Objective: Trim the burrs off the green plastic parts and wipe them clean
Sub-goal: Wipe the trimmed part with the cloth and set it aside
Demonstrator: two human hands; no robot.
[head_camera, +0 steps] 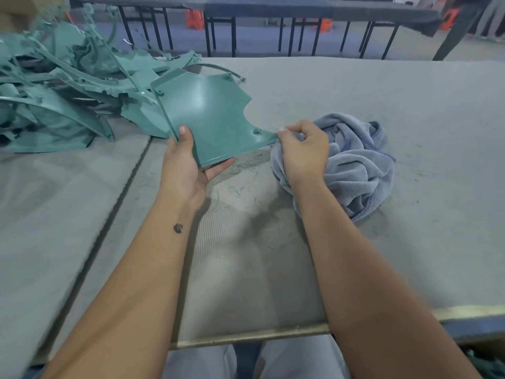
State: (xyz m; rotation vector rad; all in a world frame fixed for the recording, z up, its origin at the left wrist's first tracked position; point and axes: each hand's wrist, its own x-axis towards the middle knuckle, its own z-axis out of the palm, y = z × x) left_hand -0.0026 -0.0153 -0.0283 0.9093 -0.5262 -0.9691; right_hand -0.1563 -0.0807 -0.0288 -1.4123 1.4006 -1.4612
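Shavings (240, 187) litter the bench (410, 132) just past its near edge. Above them my left hand (185, 165) holds the green panel (210, 119), thumb on top and fingers beneath its near corner. My right hand (303, 151) pinches at the panel's pointed right tip; whether it grips a burr or a small blade, I cannot tell. A blue cloth (360, 165) lies bunched under that hand. I judge the panel light, thin, slightly flexible and slick, so I'd support it near the trimmed edge. Untrimmed parts (54, 91) pile at the far left corner.
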